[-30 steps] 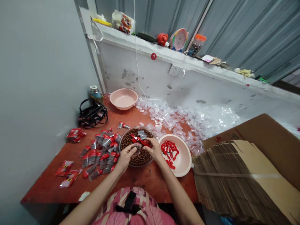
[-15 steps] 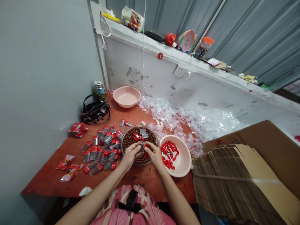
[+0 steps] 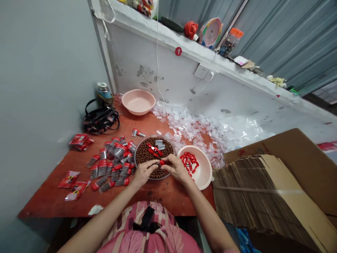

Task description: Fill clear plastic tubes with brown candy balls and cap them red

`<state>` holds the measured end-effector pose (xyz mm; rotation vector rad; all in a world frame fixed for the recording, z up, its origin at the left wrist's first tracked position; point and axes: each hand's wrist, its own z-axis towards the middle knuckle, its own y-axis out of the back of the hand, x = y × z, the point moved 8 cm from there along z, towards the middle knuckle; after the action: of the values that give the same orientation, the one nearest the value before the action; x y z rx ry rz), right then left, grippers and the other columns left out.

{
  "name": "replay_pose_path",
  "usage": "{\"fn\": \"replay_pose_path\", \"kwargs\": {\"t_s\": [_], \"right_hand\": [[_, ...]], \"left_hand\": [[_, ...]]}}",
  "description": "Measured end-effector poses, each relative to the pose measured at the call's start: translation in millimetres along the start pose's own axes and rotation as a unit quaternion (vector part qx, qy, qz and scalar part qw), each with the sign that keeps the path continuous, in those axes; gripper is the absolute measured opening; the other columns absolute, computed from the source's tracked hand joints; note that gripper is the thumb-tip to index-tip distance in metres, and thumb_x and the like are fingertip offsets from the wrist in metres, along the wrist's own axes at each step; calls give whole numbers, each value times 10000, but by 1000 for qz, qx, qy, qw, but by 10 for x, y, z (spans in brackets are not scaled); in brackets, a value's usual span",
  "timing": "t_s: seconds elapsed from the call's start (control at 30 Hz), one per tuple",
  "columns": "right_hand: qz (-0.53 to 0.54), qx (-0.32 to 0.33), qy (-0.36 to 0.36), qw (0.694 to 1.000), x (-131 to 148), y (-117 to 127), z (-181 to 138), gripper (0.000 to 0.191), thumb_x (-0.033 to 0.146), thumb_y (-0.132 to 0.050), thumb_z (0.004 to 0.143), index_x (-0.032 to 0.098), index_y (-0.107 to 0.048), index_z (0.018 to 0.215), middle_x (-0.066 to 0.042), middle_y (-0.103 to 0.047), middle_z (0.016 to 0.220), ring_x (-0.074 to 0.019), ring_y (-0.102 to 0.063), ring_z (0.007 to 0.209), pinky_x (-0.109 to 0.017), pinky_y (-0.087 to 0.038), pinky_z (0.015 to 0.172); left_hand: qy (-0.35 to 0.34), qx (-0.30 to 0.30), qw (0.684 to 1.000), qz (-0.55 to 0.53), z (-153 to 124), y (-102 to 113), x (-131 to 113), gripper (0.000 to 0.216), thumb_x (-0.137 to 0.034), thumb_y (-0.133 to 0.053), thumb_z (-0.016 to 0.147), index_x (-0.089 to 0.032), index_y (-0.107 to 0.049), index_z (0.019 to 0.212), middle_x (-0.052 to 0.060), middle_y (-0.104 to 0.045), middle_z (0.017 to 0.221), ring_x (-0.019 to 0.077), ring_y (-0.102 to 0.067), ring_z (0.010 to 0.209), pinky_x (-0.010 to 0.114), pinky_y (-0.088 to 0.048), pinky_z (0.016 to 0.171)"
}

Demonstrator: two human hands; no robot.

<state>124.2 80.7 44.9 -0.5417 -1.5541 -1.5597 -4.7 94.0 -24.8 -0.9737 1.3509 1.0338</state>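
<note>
I get only a sliver of the small dark-and-red container at the frame's centre; the bare left hand and bare right hand hide most of it. At upper left my view crops the white-and-orange printed packet; at right, the brown cardboard box. Lettering on the shiny red plastic packets, lower left, is too small for me.

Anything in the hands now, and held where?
A small container, partly hidden: the left hand pinches its dark body, the right hand its red cap.
</note>
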Motion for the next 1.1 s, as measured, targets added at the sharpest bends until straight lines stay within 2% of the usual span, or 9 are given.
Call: {"fn": "replay_pose_path", "kwargs": {"t_s": [0.23, 0.4, 0.47, 0.53, 0.63, 0.73, 0.87, 0.97, 1.1], "right_hand": [[-46, 37, -1, 998, -6, -108, -175, 115, 253, -545, 757, 182, -572, 842, -21, -494, 754, -131, -460, 723, -239, -370, 656], [90, 11, -61, 994, -202, -142, -227, 282, 330, -590, 713, 217, -601, 971, -29, -537, 809, -143, -497, 773, -270, -400, 706], [227, 17, -127, 965, -342, -200, -253, 311, 374, -548, 737, 214, -594, 1000, -39, -570, 864, -147, -532, 786, -292, -419, 724], [360, 10, -177, 916, -446, -255, -295, 332, 387, -506, 763, 204, -571, 1033, -53, -595, 913, -153, -560, 805, -322, -429, 753], [442, -10, -200, 874, -525, -296, -341, 362, 339, -607, 688, 199, -567, 1020, -53, -621, 899, -165, -582, 796, -349, -429, 779], [447, -20, -209, 870, -555, -324, -333, 322, 300, -669, 620, 193, -603, 917, -36, -631, 803, -161, -587, 716, -345, -445, 745], [494, -65, -221, 839, -532, -279, -250, 258, 361, -643, 633, 175, -603, 807, -49, -599, 896, -165, -569, 765, -312, -470, 680], [519, 10, -257, 815, -447, -392, -213, 310, 336, -628, 649, 172, -583, 908, -55, -588, 941, -174, -557, 829, -325, -471, 699], [553, 93, -298, 772, -417, -624, -254, 331, 342, -543, 709, 152, -561, 979, -77, -607, 912, -179, -565, 810, -377, -470, 711]], "left_hand": [[-18, 35, 999, 34, -84, -79, -30, 205, -262, -558, 709, -230, -678, 872, 30, -670, 897, 212, -600, 826, 299, -436, 777], [82, 50, 992, -79, -100, -132, 202, 212, -282, -611, 654, -204, -685, 836, 41, -673, 878, 224, -594, 836, 322, -434, 802], [126, 43, 977, -169, -119, -156, 270, 258, -291, -621, 654, -186, -670, 884, 52, -666, 907, 213, -594, 839, 322, -437, 804], [162, 23, 952, -257, -140, -175, 307, 312, -294, -627, 659, -167, -645, 943, 68, -658, 930, 200, -601, 817, 317, -451, 780], [192, -2, 927, -321, -151, -189, 322, 359, -293, -648, 644, -148, -629, 971, 84, -655, 934, 192, -608, 782, 304, -469, 729], [167, -15, 949, -268, -110, -128, 288, 327, -295, -649, 638, -161, -650, 937, 77, -654, 950, 205, -599, 832, 310, -454, 772], [97, 15, 988, -122, -54, -72, 188, 240, -288, -619, 659, -201, -678, 875, 55, -648, 961, 221, -562, 930, 334, -386, 885], [49, 32, 995, -81, -41, -85, 110, 216, -286, -592, 677, -217, -683, 861, 55, -612, 1024, 222, -509, 1014, 336, -335, 937], [51, 29, 995, -82, -51, -134, 124, 230, -285, -570, 691, -226, -676, 887, 57, -572, 1089, 225, -467, 1065, 348, -316, 954]]}}
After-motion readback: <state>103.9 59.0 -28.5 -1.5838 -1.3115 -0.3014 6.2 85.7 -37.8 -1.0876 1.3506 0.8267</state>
